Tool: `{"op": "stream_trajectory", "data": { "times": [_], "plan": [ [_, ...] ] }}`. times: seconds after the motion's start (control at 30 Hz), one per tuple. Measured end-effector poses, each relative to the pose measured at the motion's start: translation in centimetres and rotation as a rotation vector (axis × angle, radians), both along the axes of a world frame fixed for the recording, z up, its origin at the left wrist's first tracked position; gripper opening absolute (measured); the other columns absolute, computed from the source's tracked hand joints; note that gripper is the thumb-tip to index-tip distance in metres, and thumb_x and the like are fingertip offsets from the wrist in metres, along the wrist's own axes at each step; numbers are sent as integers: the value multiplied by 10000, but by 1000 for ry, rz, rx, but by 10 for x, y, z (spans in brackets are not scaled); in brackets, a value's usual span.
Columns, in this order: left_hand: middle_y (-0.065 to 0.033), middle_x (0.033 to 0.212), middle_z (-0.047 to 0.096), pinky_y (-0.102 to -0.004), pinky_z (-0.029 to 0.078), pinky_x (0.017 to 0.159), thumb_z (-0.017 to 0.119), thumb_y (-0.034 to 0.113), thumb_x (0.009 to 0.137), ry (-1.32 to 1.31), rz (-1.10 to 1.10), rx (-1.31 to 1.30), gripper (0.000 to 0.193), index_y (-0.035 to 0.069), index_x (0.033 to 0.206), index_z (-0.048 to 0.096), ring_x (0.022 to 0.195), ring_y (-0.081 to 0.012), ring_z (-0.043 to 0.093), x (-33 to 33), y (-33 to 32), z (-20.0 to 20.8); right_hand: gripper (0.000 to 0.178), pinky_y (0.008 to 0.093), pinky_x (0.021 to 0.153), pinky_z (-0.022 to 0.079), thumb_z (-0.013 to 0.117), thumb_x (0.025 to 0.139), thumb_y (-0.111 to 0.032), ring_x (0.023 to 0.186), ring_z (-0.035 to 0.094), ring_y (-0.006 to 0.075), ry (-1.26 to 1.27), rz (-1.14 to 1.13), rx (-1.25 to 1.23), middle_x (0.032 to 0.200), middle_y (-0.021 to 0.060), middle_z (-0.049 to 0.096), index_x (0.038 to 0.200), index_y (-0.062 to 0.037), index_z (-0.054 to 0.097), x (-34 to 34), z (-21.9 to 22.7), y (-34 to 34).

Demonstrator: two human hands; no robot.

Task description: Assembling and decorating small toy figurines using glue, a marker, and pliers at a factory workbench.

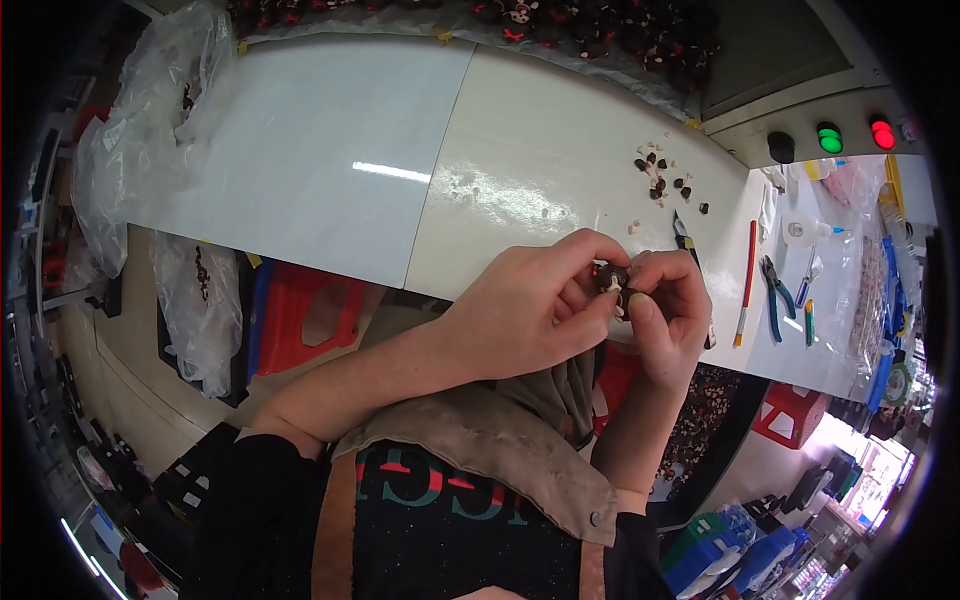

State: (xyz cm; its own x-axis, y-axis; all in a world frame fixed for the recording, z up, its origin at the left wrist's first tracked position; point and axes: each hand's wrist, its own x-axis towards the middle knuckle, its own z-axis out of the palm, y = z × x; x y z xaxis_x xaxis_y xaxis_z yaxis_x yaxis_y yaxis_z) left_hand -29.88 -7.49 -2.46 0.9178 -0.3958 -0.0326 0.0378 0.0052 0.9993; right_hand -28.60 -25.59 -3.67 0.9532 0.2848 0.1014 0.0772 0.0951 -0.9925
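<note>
A small dark brown figurine (pixel 613 281) with cream and red parts is pinched between my two hands over the table's front edge. My left hand (pixel 545 305) holds it from the left with thumb and bent fingers. On its right side, the curled fingers and thumb of my right hand (pixel 672 305) grip it too. Fingertips cover part of the figurine. Just beyond my right hand lies a craft knife (pixel 683 232) with a black and yellow handle. Farther back, loose dark brown and cream pieces (pixel 657 186) are scattered on the white tabletop (pixel 540 140).
To the right lie a red-handled brush (pixel 747 285), pliers (pixel 775 295) and a white bottle (pixel 803 231) with a blue tip. Many similar figurines (pixel 610 25) line the far edge, beside a box with lit buttons (pixel 830 138). Clear plastic bags (pixel 150 150) hang at the left, near a red stool (pixel 305 318).
</note>
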Motion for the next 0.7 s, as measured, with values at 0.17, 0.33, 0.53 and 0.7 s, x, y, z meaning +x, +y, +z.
{"op": "stream_trajectory", "data": {
  "times": [0.17,0.33,0.53,0.7],
  "plan": [
    [-73,845,590,-218,510,662,529,-13,821,-16,-2,-3,316,-15,1133,478,755,-93,624,0,0,-2,220,196,702,400,680,747,-89,749,491,66,6,-5,7,847,15,540,889,-15,528,0,-3,1],
    [-86,880,598,-222,513,674,534,-8,820,3,-25,12,323,-8,1138,478,782,-99,627,0,2,1,213,195,698,396,669,753,-76,744,489,66,-24,-1,30,846,18,536,894,-7,525,0,-5,-1],
    [-94,882,612,-220,515,665,545,4,821,26,-12,-5,302,-4,1117,487,747,-102,635,0,2,-1,215,193,693,390,665,758,-82,735,482,66,-38,17,16,848,20,534,898,-3,523,0,-5,-1],
    [-91,860,606,-220,520,663,569,5,806,62,-4,-32,319,1,1115,491,739,-101,635,2,2,-1,216,194,686,388,664,760,-85,735,478,66,-73,12,7,845,21,533,899,-3,520,1,-6,0]
  ]
}}
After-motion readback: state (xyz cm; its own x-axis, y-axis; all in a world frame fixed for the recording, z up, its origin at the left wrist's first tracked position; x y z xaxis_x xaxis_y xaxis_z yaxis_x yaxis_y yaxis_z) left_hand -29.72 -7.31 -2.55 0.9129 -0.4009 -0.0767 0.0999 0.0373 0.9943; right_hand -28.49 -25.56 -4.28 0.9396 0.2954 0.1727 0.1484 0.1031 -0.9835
